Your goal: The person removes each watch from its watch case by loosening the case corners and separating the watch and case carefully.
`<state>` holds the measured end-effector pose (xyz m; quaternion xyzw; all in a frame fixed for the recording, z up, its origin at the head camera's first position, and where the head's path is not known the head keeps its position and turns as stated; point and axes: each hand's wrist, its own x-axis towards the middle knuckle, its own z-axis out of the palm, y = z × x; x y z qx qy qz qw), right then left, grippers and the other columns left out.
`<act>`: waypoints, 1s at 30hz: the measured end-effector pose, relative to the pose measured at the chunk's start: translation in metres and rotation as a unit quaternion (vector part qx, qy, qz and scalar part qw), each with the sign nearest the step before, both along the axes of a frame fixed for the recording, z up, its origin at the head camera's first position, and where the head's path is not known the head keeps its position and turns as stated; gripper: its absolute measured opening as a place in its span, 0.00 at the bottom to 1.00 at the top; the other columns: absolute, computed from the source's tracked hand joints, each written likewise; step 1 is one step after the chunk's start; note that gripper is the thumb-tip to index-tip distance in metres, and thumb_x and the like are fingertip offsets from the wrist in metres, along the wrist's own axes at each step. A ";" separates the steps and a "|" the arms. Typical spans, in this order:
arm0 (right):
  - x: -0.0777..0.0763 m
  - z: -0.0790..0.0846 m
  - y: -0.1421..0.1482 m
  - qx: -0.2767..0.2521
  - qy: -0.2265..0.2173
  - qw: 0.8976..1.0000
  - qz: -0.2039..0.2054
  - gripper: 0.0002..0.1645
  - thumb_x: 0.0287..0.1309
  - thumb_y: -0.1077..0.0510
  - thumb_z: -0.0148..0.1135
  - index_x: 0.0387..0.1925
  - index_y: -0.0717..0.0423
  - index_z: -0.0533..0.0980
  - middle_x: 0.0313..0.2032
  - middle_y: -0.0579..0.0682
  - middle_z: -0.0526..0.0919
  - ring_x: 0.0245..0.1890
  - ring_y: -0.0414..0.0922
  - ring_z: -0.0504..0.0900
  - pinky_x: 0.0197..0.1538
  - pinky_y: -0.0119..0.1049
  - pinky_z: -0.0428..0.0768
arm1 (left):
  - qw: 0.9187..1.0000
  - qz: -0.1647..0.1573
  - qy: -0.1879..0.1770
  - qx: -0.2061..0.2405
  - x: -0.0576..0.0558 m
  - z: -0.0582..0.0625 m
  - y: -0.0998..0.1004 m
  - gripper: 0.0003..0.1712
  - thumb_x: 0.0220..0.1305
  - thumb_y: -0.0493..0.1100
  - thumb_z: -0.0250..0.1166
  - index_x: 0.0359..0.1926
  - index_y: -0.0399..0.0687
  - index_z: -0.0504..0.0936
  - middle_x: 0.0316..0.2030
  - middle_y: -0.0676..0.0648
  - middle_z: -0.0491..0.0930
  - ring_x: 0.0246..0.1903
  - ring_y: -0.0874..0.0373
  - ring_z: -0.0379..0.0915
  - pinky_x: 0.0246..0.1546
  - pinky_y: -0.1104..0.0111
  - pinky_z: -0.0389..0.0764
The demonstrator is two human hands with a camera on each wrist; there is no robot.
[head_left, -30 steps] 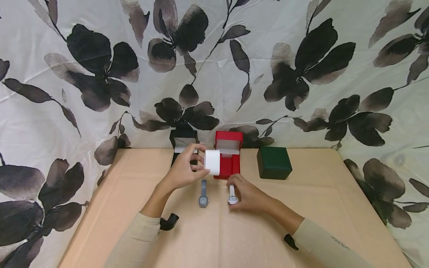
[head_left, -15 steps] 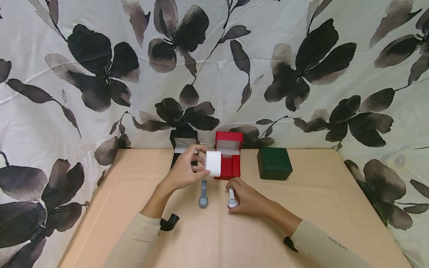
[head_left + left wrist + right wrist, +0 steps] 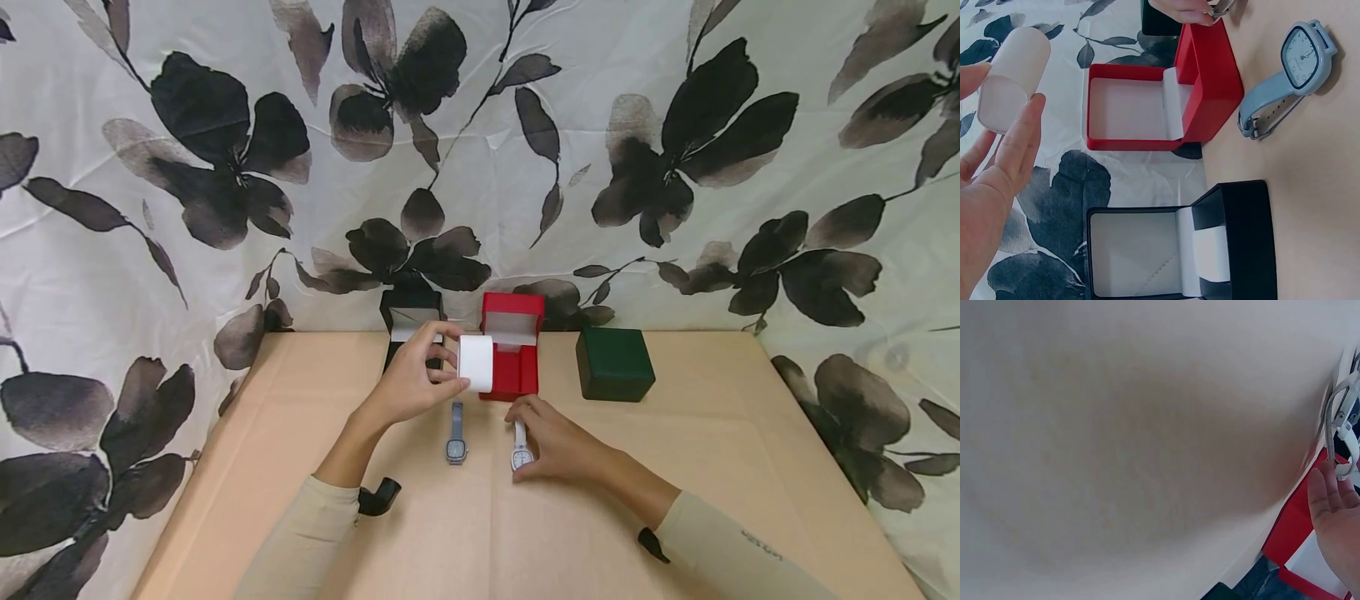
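Within left grip (image 3: 412, 373), a white cushion (image 3: 476, 364).

White cloth (image 3: 480, 158) with dark flowers behind tan table (image 3: 487, 533). Closed green box (image 3: 615, 365) near back edge; blue-grey watch (image 3: 456, 446) lying on table.

The left hand (image 3: 411, 377), fingers (image 3: 1019, 137) pinching, is raised above the lower, curved right hand (image 3: 561, 442).
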<state>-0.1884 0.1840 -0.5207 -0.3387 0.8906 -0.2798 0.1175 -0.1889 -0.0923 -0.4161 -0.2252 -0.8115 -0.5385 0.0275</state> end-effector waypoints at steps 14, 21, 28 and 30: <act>-0.001 0.018 0.010 -0.020 0.055 0.998 -0.002 0.34 0.56 0.48 0.77 0.60 0.52 0.73 0.60 0.43 0.73 0.60 0.41 0.73 0.61 0.39 0.83 | 1.000 0.002 0.002 -0.008 0.000 0.004 -0.002 0.38 0.56 0.30 0.75 0.66 0.42 0.70 0.58 0.41 0.72 0.47 0.48 0.83 0.45 0.64 0.89; -0.007 0.035 0.018 -0.015 0.051 0.999 -0.015 0.31 0.59 0.49 0.74 0.60 0.51 0.73 0.60 0.45 0.74 0.61 0.46 0.74 0.60 0.43 0.84 | 1.000 0.002 0.018 -0.023 -0.003 0.003 -0.002 0.38 0.56 0.30 0.75 0.66 0.40 0.70 0.58 0.42 0.73 0.48 0.48 0.82 0.46 0.60 0.89; -0.015 0.049 0.023 -0.010 0.056 0.998 -0.031 0.28 0.62 0.49 0.72 0.59 0.49 0.72 0.61 0.48 0.74 0.60 0.51 0.76 0.59 0.45 0.85 | 1.000 0.003 0.013 -0.024 -0.006 -0.002 -0.003 0.36 0.56 0.31 0.75 0.65 0.43 0.70 0.58 0.41 0.73 0.48 0.47 0.82 0.49 0.50 0.87; -0.017 0.052 0.024 -0.011 0.057 0.998 -0.038 0.28 0.62 0.49 0.72 0.60 0.49 0.72 0.62 0.48 0.74 0.60 0.50 0.76 0.58 0.45 0.85 | 1.000 0.005 0.008 -0.025 -0.008 -0.003 -0.002 0.36 0.56 0.30 0.75 0.65 0.44 0.70 0.57 0.41 0.73 0.49 0.47 0.82 0.50 0.50 0.87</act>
